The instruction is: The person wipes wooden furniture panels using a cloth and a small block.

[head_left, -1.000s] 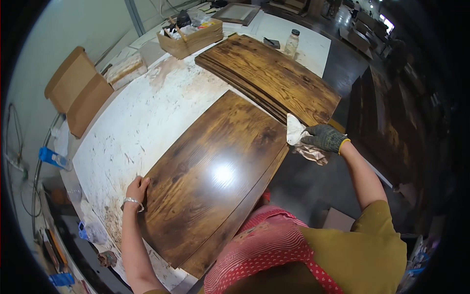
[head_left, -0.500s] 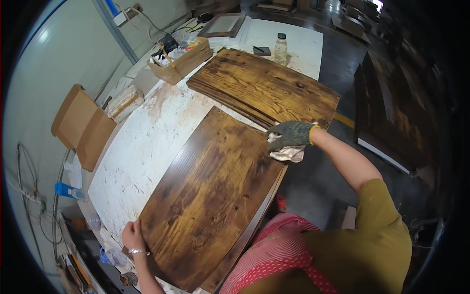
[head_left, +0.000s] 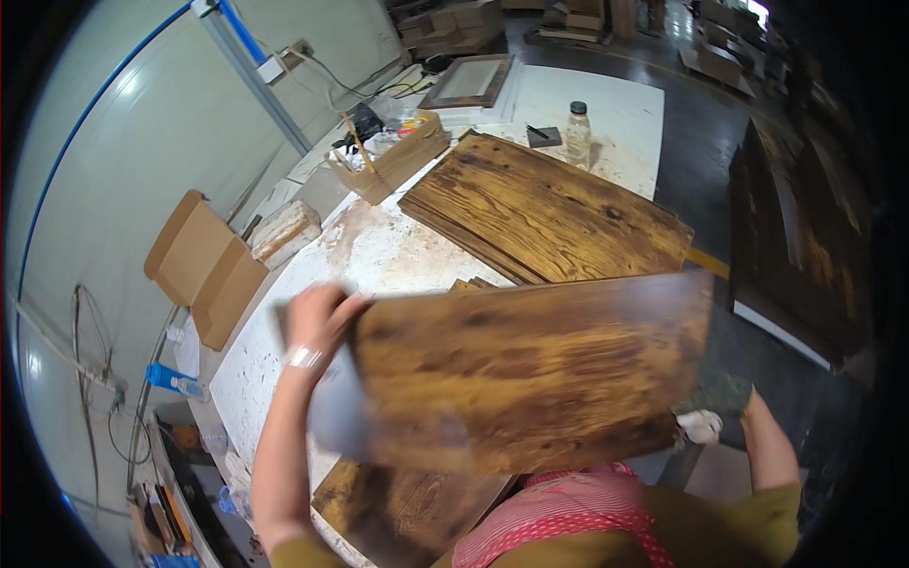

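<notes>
A brown wood-grain board is lifted off the table and tilted, blurred by motion. My left hand, bare with a bracelet at the wrist, is closed round its upper left edge. At the lower right corner is my right hand in a dark knitted glove, partly hidden behind the board. A crumpled white cloth is bunched in that hand. Beneath the raised board, another wood-grain board lies on the near part of the table. Beyond it is a stack of similar boards.
The white, stained table carries an open cardboard box, a cardboard tray of odds and ends, a clear bottle with a dark cap and a framed panel. More dark boards stand stacked at the right.
The board that lay flat is now raised, turned and tilted toward me. My left hand has moved up with it; my right hand has come down and right with the cloth, uncovering another board.
</notes>
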